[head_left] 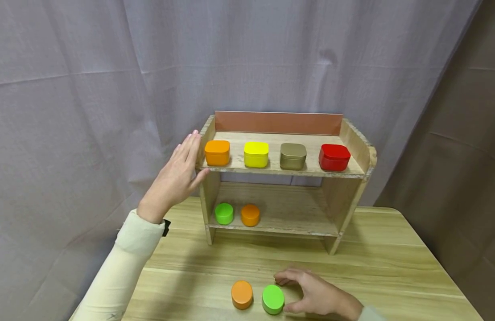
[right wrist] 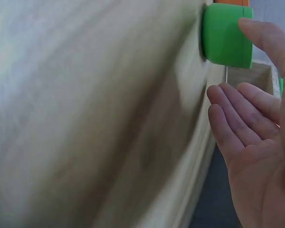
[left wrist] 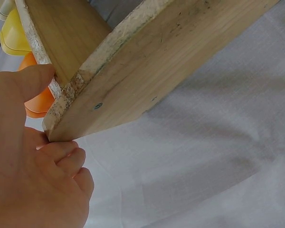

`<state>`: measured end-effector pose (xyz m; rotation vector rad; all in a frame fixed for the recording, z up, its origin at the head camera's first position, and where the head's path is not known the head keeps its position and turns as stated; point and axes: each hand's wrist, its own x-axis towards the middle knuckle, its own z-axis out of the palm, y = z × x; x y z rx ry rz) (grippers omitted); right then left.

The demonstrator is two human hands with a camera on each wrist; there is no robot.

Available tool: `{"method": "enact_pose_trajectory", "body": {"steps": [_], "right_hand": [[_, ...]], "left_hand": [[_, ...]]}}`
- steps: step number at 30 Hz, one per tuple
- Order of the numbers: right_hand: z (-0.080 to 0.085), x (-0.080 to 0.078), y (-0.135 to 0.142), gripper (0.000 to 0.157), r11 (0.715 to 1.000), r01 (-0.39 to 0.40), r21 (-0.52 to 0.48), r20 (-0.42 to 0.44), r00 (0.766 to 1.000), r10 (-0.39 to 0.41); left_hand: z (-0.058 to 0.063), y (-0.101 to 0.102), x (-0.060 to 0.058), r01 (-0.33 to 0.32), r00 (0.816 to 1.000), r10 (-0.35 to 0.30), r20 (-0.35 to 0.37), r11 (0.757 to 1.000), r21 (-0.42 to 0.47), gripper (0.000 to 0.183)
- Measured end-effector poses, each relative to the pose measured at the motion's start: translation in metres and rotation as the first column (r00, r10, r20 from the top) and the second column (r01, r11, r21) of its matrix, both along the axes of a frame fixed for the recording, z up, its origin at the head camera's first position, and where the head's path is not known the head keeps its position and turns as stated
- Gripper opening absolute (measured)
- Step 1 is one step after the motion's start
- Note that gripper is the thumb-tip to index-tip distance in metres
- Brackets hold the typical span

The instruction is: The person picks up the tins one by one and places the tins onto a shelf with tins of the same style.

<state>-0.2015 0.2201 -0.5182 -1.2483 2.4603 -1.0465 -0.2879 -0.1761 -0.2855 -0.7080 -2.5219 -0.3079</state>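
My left hand (head_left: 173,178) rests against the left side of a two-tier wooden shelf (head_left: 271,229), fingers straight and together along the side panel. In the left wrist view its thumb (left wrist: 38,78) touches the upper board's front edge. On the table, my right hand (head_left: 315,292) is beside a round green tin (head_left: 273,299); its thumb is close to the tin's side and its fingers are spread away from it. The right wrist view shows the green tin (right wrist: 228,35) standing upright beyond the fingers. Left of it stands a round orange tin (head_left: 241,294).
Along the upper board stand squarish orange (head_left: 217,153), yellow (head_left: 256,154), olive (head_left: 293,156) and red (head_left: 334,157) tins. The lower board holds a round green tin (head_left: 224,214) and a round orange tin (head_left: 250,215). A grey curtain (head_left: 247,53) hangs behind.
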Motion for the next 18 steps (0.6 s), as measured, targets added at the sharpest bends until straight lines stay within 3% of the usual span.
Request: {"method": "enact_pose_trajectory", "body": {"steps": [5,18], "right_hand": [[-0.009,0.001,-0.002,0.063,0.999,0.006,-0.044,0.081,0.997,-0.002],[-0.014,0.005,-0.011,0.052,0.995,0.006,-0.104,0.082,0.997,0.003]], "left_hand": [[0.000,0.000,0.000,0.001,1.000,-0.001,0.005,1.000,-0.002,0.087],[0.000,0.000,0.000,0.000,1.000,0.000,0.005,1.000,0.003,0.087]]}}
